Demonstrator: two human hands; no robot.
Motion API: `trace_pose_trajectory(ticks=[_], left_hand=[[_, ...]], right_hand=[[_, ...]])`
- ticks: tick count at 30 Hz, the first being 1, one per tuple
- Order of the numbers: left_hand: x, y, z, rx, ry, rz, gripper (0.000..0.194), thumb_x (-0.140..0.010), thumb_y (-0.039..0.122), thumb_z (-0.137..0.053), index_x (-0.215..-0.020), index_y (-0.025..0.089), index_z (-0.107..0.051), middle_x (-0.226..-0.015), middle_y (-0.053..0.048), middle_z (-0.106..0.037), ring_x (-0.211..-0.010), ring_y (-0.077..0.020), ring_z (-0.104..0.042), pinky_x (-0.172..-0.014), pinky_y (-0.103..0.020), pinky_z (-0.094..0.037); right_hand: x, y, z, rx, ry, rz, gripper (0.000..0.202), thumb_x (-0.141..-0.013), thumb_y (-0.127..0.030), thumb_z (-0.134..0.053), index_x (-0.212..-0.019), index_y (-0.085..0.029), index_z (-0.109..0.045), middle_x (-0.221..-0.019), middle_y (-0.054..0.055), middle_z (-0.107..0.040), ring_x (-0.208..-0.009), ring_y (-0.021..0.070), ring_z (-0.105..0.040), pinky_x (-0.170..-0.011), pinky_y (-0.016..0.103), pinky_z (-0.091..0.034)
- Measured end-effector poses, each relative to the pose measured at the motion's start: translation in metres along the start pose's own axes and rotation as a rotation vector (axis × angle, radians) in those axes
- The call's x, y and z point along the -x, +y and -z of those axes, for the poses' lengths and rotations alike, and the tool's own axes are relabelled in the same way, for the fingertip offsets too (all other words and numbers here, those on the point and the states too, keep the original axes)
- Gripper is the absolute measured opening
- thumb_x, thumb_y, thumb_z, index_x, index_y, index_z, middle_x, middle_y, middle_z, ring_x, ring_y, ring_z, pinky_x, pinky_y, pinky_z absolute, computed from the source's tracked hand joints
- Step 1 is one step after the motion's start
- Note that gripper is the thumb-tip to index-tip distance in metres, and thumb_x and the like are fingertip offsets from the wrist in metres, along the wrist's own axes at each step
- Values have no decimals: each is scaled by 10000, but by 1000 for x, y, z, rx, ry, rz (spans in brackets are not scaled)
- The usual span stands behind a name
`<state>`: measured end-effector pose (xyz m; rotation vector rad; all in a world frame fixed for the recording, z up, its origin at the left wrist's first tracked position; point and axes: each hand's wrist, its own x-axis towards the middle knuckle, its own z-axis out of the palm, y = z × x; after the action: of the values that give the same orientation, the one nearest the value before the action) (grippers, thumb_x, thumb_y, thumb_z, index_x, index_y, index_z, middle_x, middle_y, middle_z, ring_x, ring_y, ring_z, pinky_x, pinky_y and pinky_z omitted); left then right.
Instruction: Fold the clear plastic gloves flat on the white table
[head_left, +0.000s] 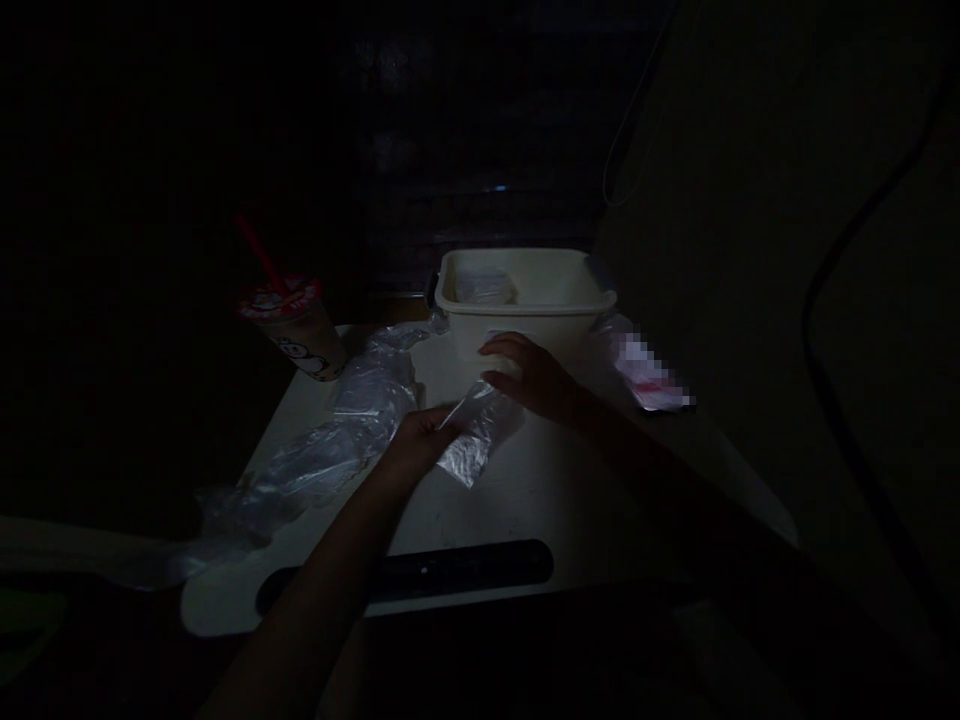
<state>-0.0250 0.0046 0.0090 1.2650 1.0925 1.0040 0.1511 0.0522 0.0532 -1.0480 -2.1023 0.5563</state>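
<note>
Between my hands, above the white table [592, 510], is a small clear plastic bag [476, 440]. My left hand [421, 440] pinches its left edge between thumb and fingers. At the bag's upper end my right hand [538, 380] curls its fingers and thumb around it; a pale patch shows there, too dim to make out. Just behind stands a cream plastic bin [525, 308], with some clear plastic [484, 285] inside at the left. A long crumpled length of clear plastic [375, 395] lies left of my left hand.
A drink cup [296, 335] with a red lid and red straw stands at the table's back left. A pink and white packet [641, 375], partly blurred, lies right of the bin. A dark slot [480, 565] runs along the front edge. A cable [810, 330] hangs at right. The room is very dark.
</note>
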Motion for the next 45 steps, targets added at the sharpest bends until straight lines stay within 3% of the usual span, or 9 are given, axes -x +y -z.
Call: trace_pose_trajectory(ticks=[2, 3, 7, 10, 16, 21, 29, 34, 45], left_hand=[[-1, -1, 0, 68, 67, -13, 226, -645, 344, -579, -703, 128, -613, -569, 2, -608, -475, -116, -538, -491, -233, -408], [-1, -2, 0, 94, 98, -23, 245, -654, 353, -569, -748, 130, -603, -600, -4, -616, -499, -122, -550, -506, -239, -414], [-1, -3, -6, 200, 150, -38, 272, -616, 303, -615, -826, 135, -576, -669, -12, -627, -579, -135, -572, -572, -255, -429], [0, -2, -10, 252, 134, -6, 289, -575, 258, -656, -826, 141, -574, -640, -1, -621, -589, -142, -573, -580, -260, -430], [1, -4, -9, 288, 63, 30, 176, -627, 304, -618, -694, 144, -588, -534, 40, -560, -488, -85, -515, -547, -220, -407], [2, -4, -9, 264, 66, 46, 186, -629, 323, -614, -655, 140, -601, -528, 40, -555, -475, -72, -492, -510, -194, -380], [4, -2, -11, 290, 20, 62, 231, -609, 293, -624, -783, 141, -618, -567, 28, -578, -501, -86, -504, -538, -213, -383], [5, -2, -11, 327, 45, 53, 151, -606, 288, -615, -617, 141, -587, -478, 48, -521, -428, -63, -459, -461, -182, -347], [6, -4, -9, 280, 94, 2, 100, -572, 172, -554, -636, 147, -627, -550, 6, -592, -484, -96, -509, -507, -213, -379]], right_hand=[[8, 12, -4, -264, 179, -326, 285, -682, -304, -506, -922, -150, -522, -1064, 103, -515, -976, 188, -472, -799, 327, -368], [12, 16, -8, -418, 174, -510, 277, -674, -320, -510, -898, -158, -520, -1045, 97, -526, -946, 191, -494, -771, 330, -392], [27, 19, -23, -814, -100, -743, 245, -721, -354, -417, -725, -141, -538, -734, 77, -603, -639, 159, -578, -581, 312, -452], [32, 9, -30, -937, -246, -704, 189, -644, -319, -539, -658, -131, -553, -564, 12, -568, -503, 112, -538, -502, 253, -432], [36, 8, -34, -676, -136, -515, 178, -627, -267, -562, -519, -150, -481, -362, -66, -448, -331, 55, -416, -361, 178, -318], [38, 11, -34, -677, -201, -491, 176, -649, -302, -539, -572, -149, -499, -355, -75, -442, -312, 52, -400, -338, 172, -288], [41, 18, -43, -759, -119, -481, 194, -655, -323, -532, -570, -156, -484, -368, -83, -404, -324, 48, -360, -337, 179, -244], [43, 24, -44, -789, -108, -477, 181, -645, -317, -539, -578, -154, -499, -393, -74, -427, -347, 51, -379, -350, 180, -252], [37, 11, -36, -905, -61, -650, 194, -535, -229, -541, -688, -144, -623, -505, -29, -569, -414, 72, -466, -394, 189, -318]])
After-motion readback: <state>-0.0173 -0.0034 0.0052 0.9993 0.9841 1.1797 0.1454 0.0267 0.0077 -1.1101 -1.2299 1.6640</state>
